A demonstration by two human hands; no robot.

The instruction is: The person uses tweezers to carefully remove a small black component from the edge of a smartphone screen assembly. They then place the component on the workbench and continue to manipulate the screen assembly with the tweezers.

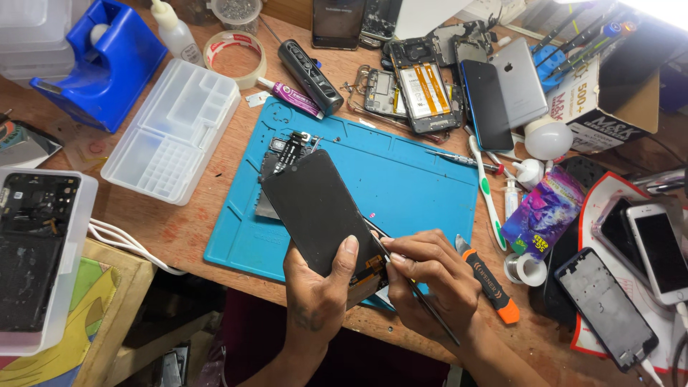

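the left hand [319, 294] at six o'clock grips the black phone screen [322, 215] by its lower end, thumb pressed on its face. at five o'clock the right hand [430, 283] pinches thin tweezers [423, 301], fingers closed, at the screen's bottom corner. the screen tilts toward eleven o'clock over the blue mat [401, 179].

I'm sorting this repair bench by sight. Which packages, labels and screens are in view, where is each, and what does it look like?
Phone screen panel: black rectangle, held by left hand over the blue mat.
Cardboard box: top right, white printed side, brown flaps.
Sachet: right of mat, purple and blue, glossy.
White phone: far right, dark screen.
Dark phone: top centre, black glass.
Battery label: white with orange stripes, in an opened phone.
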